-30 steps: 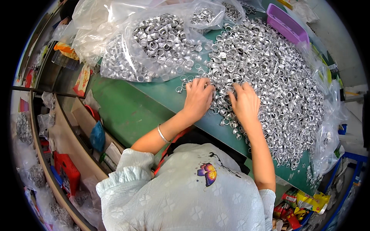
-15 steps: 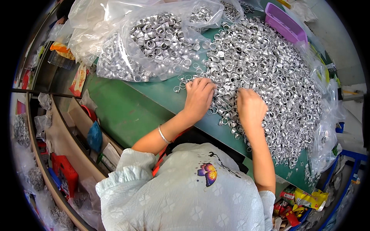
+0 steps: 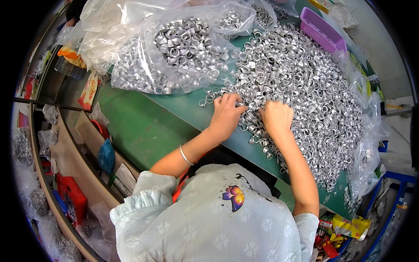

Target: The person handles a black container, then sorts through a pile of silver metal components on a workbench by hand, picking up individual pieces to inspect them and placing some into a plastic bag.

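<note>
A big heap of silver metal rings covers the right part of the green table. At the heap's near left edge, my left hand rests with its fingers curled and the thumb close to the index finger; rings lie right at its fingertips. My right hand is a short way to the right, back upward, its fingers bent down into the rings. What either hand pinches is hidden by the fingers. A few loose rings lie just left of my left hand.
Beyond my left hand lies a clear plastic bag of rings, with smaller bags behind it. A purple plastic basket stands at the far right. Crumpled plastic film lines the right table edge. Shelves with a red bin are at left.
My right hand has shifted left and slightly up, nearer to my left hand. My left hand has dropped slightly toward me, staying at the heap's edge.
</note>
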Tool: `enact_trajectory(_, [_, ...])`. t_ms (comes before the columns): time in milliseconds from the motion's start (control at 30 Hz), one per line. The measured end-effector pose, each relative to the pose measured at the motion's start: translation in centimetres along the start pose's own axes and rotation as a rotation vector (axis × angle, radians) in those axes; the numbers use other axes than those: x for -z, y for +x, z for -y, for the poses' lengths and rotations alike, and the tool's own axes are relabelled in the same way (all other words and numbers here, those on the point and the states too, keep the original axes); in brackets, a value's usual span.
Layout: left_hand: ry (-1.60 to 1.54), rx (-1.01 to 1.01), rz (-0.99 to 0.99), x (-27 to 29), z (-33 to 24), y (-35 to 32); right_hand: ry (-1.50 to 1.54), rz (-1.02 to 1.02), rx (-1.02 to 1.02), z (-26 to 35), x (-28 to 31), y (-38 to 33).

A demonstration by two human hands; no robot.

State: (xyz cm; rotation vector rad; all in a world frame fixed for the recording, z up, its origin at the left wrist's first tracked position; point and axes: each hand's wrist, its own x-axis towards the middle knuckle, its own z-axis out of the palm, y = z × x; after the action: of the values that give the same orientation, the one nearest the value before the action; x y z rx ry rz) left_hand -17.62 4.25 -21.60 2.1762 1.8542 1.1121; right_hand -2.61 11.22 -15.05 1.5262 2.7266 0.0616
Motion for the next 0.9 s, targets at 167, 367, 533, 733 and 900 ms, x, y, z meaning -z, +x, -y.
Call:
enact_trajectory(167, [-0.034,0.003,0.016,0.2,-0.6,-0.2,0.071,-0.059,-0.004,-0.6,-0.9,-0.7])
enact_trajectory(367, [-0.098,0.001,-0.046,-0.9,-1.8,0.5,0.174,0.055,-0.075,-1.0,-0.4,-0.5])
enact_trajectory(533, [0.005,0.024,0.053,-1.3,-2.5,1.1,0.052,0.056,-0.053,-0.2,-1.4,-0.3])
enact_trajectory(733, [0.034,0.041,0.106,-1.2,-2.4,0.2,0.396,0.069,-0.151,-1.2,-0.6,-1.0])
enact_trajectory(900, [0.082,0.071,0.171,-1.0,-2.7,0.7,0.694,-0.135,-0.194,-3.0,1.1,-2.9])
